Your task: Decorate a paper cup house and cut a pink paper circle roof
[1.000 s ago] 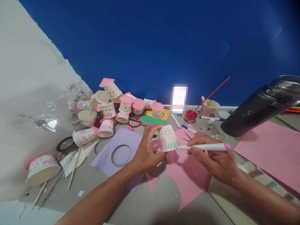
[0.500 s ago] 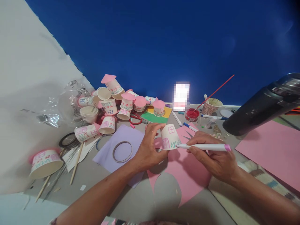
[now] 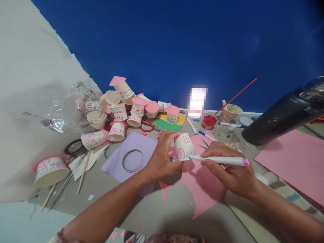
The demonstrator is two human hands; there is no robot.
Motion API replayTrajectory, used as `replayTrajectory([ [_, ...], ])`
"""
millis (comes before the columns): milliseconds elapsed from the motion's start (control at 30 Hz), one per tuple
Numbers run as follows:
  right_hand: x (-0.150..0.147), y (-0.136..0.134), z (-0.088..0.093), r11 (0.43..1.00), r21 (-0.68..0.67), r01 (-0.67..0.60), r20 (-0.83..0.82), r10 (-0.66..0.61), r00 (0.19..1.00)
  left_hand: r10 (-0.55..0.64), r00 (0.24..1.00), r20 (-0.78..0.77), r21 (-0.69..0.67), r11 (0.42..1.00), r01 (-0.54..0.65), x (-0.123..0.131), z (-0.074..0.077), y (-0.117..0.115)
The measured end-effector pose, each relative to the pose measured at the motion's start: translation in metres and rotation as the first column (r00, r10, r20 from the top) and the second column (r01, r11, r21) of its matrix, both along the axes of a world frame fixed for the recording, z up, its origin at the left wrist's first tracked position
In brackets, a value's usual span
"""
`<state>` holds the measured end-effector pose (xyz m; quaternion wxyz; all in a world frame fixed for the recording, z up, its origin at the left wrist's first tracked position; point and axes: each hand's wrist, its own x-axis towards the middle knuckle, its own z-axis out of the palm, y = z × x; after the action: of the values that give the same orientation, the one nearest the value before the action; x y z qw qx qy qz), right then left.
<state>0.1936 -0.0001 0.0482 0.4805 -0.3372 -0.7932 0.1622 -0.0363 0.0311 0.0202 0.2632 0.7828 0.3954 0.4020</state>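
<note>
My left hand grips a small white paper cup turned upside down and slightly tilted. The cup bears a pink window, a pink door and green grass strokes near its rim. In my right hand is a white felt-tip marker with a pink end, held like a pen. Its tip meets the lower edge of the cup by the green strokes, though exact contact is hard to tell. Beneath both hands lies pink paper with a round piece cut out.
Several decorated cups with pink cone tops pile up at the back left. Purple paper carries a tape ring. Behind stand a red paint pot with a red stick and a patterned cup. A dark bottle rises at right.
The view has shifted slightly. My hands keep the same grip on the cup and marker, and the marker's tip stays at the cup's lower edge.
</note>
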Motion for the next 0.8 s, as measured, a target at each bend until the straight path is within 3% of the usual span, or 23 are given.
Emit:
replayTrajectory([
  [400, -0.003, 0.001, 0.000, 0.998, 0.063, 0.008, 0.045, -0.011, 0.999, -0.018, 1.000, -0.004, 0.005, 1.000, 0.018, 0.001, -0.002, 0.000],
  [600, -0.003, 0.000, 0.001, 1.000, 0.011, 0.012, 0.031, -0.012, 0.999, -0.013, 1.000, -0.011, -0.012, 1.000, 0.012, 0.000, -0.003, 0.000],
  [800, 0.006, 0.001, -0.009, 0.981, -0.091, 0.172, -0.125, -0.183, 0.975, 0.006, 1.000, 0.021, -0.016, 1.000, -0.006, 0.000, -0.004, 0.001],
])
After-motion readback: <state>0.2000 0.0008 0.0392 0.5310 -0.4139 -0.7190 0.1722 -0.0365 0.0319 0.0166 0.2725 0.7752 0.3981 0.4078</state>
